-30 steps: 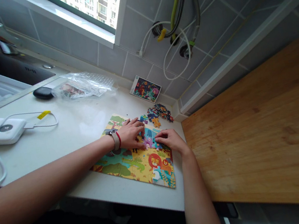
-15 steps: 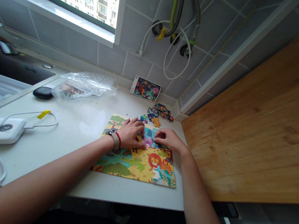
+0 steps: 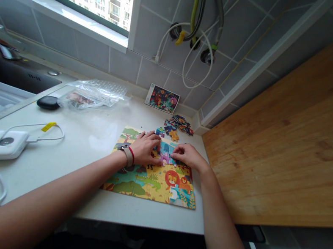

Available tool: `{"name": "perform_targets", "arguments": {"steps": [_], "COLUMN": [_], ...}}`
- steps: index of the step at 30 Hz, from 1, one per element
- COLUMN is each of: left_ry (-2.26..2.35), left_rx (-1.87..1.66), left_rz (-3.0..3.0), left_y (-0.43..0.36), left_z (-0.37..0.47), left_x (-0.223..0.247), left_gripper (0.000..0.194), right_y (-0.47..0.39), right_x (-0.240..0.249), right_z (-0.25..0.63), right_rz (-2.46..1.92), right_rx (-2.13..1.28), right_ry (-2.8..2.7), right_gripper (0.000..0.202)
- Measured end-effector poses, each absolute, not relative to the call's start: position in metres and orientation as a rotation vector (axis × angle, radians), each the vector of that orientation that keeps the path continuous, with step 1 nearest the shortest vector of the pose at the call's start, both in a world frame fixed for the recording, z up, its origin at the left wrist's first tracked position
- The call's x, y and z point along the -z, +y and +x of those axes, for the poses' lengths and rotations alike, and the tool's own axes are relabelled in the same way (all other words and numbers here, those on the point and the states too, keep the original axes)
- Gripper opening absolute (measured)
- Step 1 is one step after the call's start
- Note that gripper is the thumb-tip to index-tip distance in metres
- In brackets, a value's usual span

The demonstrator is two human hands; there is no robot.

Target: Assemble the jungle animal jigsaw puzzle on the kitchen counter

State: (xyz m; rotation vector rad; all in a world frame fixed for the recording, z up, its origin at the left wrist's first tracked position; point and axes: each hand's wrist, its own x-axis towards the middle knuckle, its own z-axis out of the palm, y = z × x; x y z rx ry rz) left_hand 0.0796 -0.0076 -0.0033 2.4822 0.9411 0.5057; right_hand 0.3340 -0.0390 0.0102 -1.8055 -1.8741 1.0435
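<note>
A colourful animal jigsaw puzzle (image 3: 146, 184) lies flat on the white counter, with a red-maned lion and a green crocodile in its lower part. My left hand (image 3: 145, 148), a watch and a red band at its wrist, rests on the puzzle's upper middle, thumb and fingers apart. Between my hands lie purple and blue puzzle pieces (image 3: 165, 158). At the puzzle's right side, my right hand (image 3: 188, 155) pinches a small dark-blue puzzle piece at its fingertips, low over the picture. The fingers partly hide this piece. Beyond the hands sits a pile of loose puzzle pieces (image 3: 180, 124).
A picture card (image 3: 162, 98) leans against the tiled wall. Clear plastic packaging (image 3: 93, 95), a black case (image 3: 48, 103) and a white power bank (image 3: 5, 143) with a cable occupy the counter's left. A wooden board (image 3: 293, 149) borders the right, a sink (image 3: 9, 72) the far left.
Both hands keep almost the same places. My right hand's fingers shift very slightly at the puzzle piece; the puzzle itself stays put.
</note>
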Motion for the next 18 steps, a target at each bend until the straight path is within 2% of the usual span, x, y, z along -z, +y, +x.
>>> {"name": "perform_targets", "arguments": {"steps": [13,18], "left_ry": [0.918,0.927], "left_rx": [-0.548,-0.529], "left_rz": [2.512,2.508], "left_y": [-0.0066,-0.0063], "left_z": [0.0799,0.0797], "left_x": [0.0061,0.0045], "left_gripper": [0.051,0.051], "right_y": [-0.0402,-0.0399], "right_x": [-0.0120,-0.0116], "right_z": [0.3327,0.3357], "right_rz": [-1.832,-1.810], "right_rx": [-0.997,-1.036], "right_ry": [-1.882,-1.816], "right_gripper": [0.025,0.031]}}
